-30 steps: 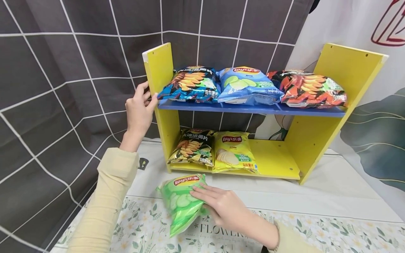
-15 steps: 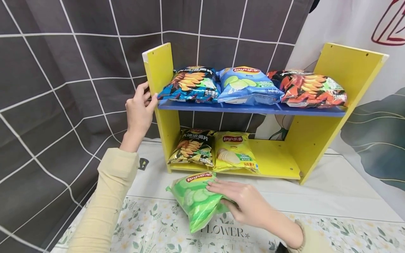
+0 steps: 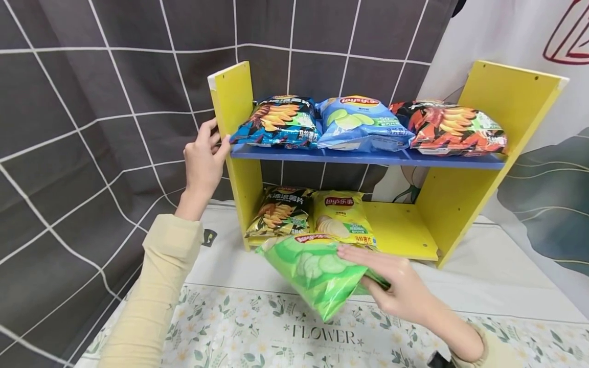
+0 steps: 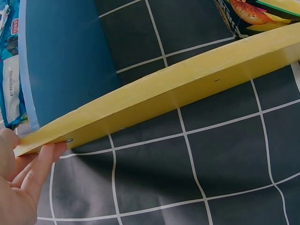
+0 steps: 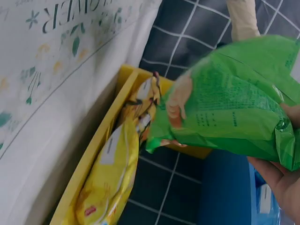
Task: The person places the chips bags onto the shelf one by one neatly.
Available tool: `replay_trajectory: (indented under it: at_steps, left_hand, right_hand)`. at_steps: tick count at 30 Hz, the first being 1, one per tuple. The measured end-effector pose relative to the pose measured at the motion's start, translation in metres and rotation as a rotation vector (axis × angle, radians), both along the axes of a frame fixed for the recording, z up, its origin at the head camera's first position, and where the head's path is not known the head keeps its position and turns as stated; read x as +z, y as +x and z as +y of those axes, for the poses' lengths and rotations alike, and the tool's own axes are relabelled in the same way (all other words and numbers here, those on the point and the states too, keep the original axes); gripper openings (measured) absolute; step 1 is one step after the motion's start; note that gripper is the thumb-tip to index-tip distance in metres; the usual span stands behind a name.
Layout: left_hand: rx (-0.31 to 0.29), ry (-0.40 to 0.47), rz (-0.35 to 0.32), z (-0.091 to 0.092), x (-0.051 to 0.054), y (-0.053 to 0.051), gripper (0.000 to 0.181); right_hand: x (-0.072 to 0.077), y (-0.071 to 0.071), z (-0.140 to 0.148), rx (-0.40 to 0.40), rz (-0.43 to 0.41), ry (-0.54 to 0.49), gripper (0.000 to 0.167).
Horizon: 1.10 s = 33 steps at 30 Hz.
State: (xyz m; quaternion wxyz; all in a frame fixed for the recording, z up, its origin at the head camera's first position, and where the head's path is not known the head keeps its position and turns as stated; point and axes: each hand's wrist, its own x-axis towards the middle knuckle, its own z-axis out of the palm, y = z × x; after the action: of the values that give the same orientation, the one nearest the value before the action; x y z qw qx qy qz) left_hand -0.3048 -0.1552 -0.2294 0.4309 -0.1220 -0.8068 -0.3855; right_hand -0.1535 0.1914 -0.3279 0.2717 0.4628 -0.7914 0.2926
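Observation:
My right hand (image 3: 405, 291) grips a green bag of potato chips (image 3: 317, 271) by its right side, thumb below and fingers on top. The bag is tilted in the air before the shelf, overlapping the lower bags in the head view. In the right wrist view the green bag (image 5: 225, 98) shows its printed back. My left hand (image 3: 204, 161) holds the left side panel (image 3: 233, 102) of the yellow shelf, near the blue board (image 3: 368, 157). In the left wrist view its fingers (image 4: 40, 168) lie against the yellow panel (image 4: 154, 98).
On the upper board lie a dark blue bag (image 3: 280, 122), a light blue bag (image 3: 361, 122) and a red bag (image 3: 453, 128). Below stand a black bag (image 3: 280, 209) and a yellow bag (image 3: 342, 214), left of a bare stretch of bottom board (image 3: 400, 230). A floral cloth (image 3: 239, 327) covers the table.
My right hand has carried the green bag rightward and up toward the shelf, turning it somewhat. The left hand has stayed on the side panel.

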Motion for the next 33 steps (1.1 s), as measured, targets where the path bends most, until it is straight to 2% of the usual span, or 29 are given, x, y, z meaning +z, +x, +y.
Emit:
replay_trajectory:
  at_steps: [4, 5, 7, 10, 14, 18, 24, 33]
  left_hand:
    - [-0.002, 0.007, -0.005, 0.000, 0.000, 0.000, 0.041]
    - [-0.001, 0.008, -0.005, 0.000, 0.000, 0.000, 0.041]
    - [0.001, 0.010, -0.008, 0.000, 0.000, 0.000, 0.042]
    - [0.005, 0.008, -0.012, 0.001, 0.000, -0.001, 0.042]
    - [0.007, 0.007, -0.023, 0.001, -0.001, 0.000, 0.042]
    - [0.005, 0.007, -0.020, 0.001, 0.000, 0.000, 0.042]
    - [0.010, -0.001, -0.007, 0.001, 0.001, -0.001, 0.041]
    - [0.022, 0.002, -0.016, 0.001, -0.001, 0.000, 0.042]
  right_hand:
    - [0.001, -0.008, 0.013, -0.009, 0.066, -0.092, 0.034]
    - [0.001, -0.010, 0.017, -0.018, 0.085, -0.107, 0.032]
    - [0.000, -0.014, 0.023, -0.047, 0.103, -0.129, 0.039]
    - [-0.002, -0.020, 0.033, -0.112, 0.120, -0.163, 0.045]
    - [-0.009, -0.026, 0.045, -0.233, 0.148, -0.221, 0.027]
    - [-0.017, -0.033, 0.059, -0.364, 0.177, -0.256, 0.055]
    - [-0.025, -0.042, 0.080, -0.489, 0.185, -0.191, 0.061]
    - [-0.037, -0.051, 0.098, -0.586, 0.239, -0.079, 0.062]
